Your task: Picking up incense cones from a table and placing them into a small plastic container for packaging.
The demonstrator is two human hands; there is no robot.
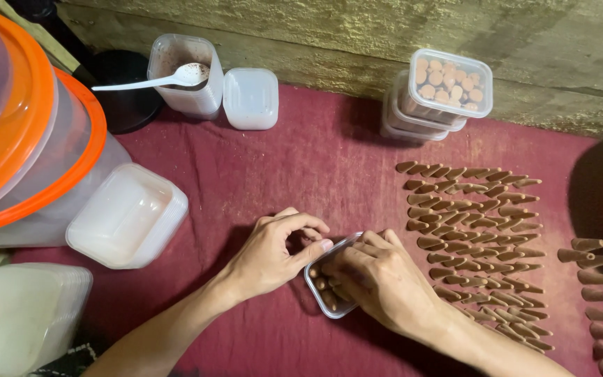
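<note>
A small clear plastic box [313,287] sits on the dark red cloth [301,167], partly filled with brown cones standing on end. My left hand [273,253] rests against the box's left side, its fingertips on the rim. My right hand [378,279] lies over the box with its fingers down among the cones inside; whether it grips one is hidden. To the right, several rows of brown cones [472,230] lie flat on the cloth.
A stack of filled lidded boxes [437,94] stands at the back right. Back left are a clear container with a white spoon [183,75], a lid [250,98], an orange-rimmed tub [29,153] and an empty box [127,216]. More cones [594,293] lie far right.
</note>
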